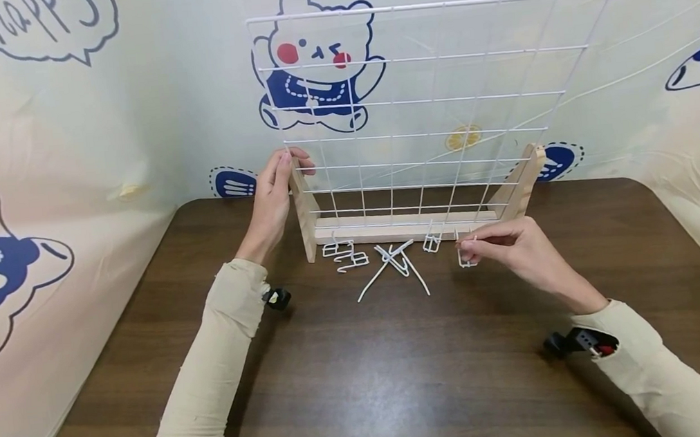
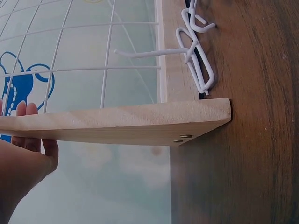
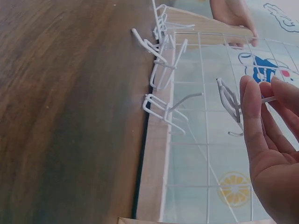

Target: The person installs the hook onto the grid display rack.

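Note:
A white wire grid panel (image 1: pixel 419 7) stands in a wooden stand (image 1: pixel 407 227). My left hand (image 1: pixel 273 194) grips the top of the stand's left side piece (image 1: pixel 306 212), fingers on both faces of it; the left wrist view shows fingertips (image 2: pixel 32 109) past its edge. At the right front, my right hand (image 1: pixel 518 252) pinches a white wire hook (image 3: pixel 228 100) between thumb and fingers, held off the table before the grid. Several more white wire hooks lie by the base: a cluster at left (image 1: pixel 353 260), crossed long-pronged ones (image 1: pixel 385 264) in the middle, a single hook (image 1: pixel 432 244) right of them.
The brown wooden table (image 1: pixel 364 377) stretches toward me in front of the stand. A printed cloth backdrop (image 1: pixel 179 122) hangs behind and at the sides. The stand's right side piece (image 1: pixel 524 179) rises just behind my right hand.

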Demonstrator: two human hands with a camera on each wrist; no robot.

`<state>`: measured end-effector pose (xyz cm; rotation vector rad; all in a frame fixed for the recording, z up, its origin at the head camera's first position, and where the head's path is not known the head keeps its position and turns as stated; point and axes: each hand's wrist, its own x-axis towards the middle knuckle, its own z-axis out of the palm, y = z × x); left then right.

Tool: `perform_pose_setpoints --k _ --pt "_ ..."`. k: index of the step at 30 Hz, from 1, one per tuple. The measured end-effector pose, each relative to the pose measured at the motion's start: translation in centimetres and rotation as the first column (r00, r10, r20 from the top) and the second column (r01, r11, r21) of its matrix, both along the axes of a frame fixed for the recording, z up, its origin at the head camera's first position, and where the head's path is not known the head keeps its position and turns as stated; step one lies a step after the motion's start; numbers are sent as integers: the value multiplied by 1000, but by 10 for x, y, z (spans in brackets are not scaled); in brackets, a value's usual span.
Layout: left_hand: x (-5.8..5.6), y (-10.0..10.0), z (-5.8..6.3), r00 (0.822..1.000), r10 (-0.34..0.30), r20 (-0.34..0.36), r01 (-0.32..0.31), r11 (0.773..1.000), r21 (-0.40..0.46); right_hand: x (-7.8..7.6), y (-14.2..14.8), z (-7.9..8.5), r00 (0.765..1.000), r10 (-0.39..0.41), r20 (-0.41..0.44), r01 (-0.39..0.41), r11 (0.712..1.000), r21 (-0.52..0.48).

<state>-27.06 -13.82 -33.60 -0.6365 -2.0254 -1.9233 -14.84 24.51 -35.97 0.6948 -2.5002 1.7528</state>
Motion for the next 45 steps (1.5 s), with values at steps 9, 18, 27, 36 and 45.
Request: perform_pose_setpoints --k 9,18,27,36,45 --pt "-1 3 -1 1000 10 -7 -10 1000 1 4 5 19 997 -29 -67 27 999 -27" --pt "-1 2 -3 1000 13 -4 -13 999 35 11 13 52 976 -103 -194 68 981 -180" --pt "-1 2 -6 1000 16 -9 -15 1000 26 19 19 89 959 -141 -246 55 944 -326" --pt "-3 3 -4 999 28 -25 -27 999 26 9 19 114 931 -197 -307 55 908 -416" --pt "-2 3 -4 1000 19 5 -19 999 44 1 24 128 905 -267 -333 112 902 -418"
